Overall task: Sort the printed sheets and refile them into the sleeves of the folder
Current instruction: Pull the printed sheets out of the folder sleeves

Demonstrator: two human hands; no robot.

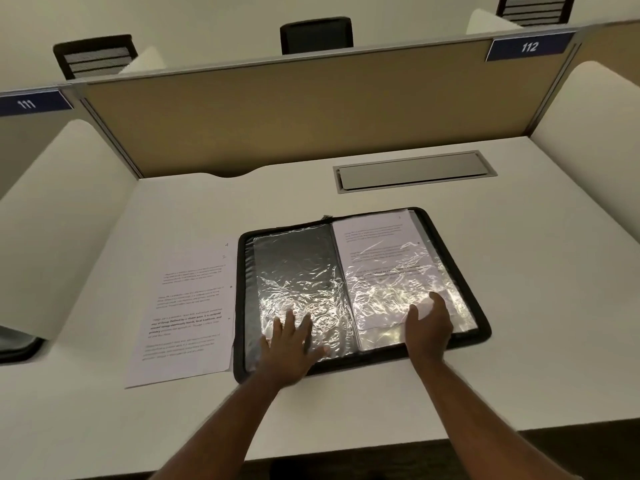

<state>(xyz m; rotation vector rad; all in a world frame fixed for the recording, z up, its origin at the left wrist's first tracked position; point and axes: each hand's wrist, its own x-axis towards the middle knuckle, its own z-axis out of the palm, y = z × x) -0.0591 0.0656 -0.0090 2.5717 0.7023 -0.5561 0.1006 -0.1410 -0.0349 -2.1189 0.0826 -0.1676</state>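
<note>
One printed sheet [377, 251] is seemingly sleeved in the folder [481, 317], steadied by the flat left hand [291, 344], its lower edge pinched by the right hand [427, 327], while the loose sheets [188, 313] remain unfiled.
</note>
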